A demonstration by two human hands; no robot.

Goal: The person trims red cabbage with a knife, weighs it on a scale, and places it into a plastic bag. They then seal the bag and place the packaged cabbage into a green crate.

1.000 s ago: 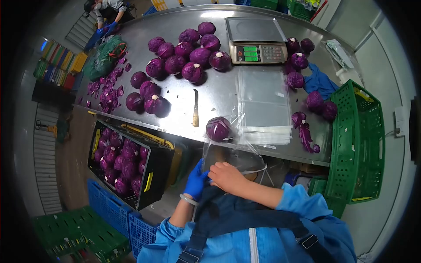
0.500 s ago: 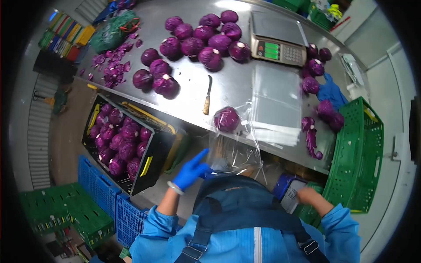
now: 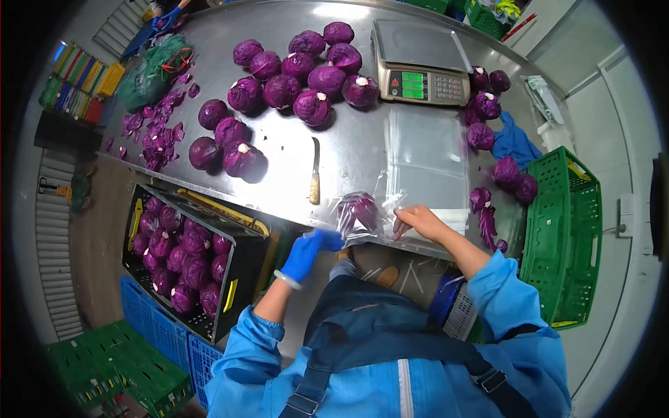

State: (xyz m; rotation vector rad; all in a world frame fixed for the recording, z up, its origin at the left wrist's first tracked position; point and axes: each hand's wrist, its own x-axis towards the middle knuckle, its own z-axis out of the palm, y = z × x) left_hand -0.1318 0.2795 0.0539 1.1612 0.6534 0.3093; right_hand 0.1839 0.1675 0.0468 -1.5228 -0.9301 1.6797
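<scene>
The right hand (image 3: 418,219) has been brought up from the hip to the bag (image 3: 380,221), at 3 o'clock of the cabbage (image 3: 359,209); its fingers are held together on the plastic, and a grip cannot be told. The left hand (image 3: 312,249), raised to 8 o'clock, is clamped on the bag. The bagged cabbage is kept at the table (image 3: 293,150) edge
</scene>
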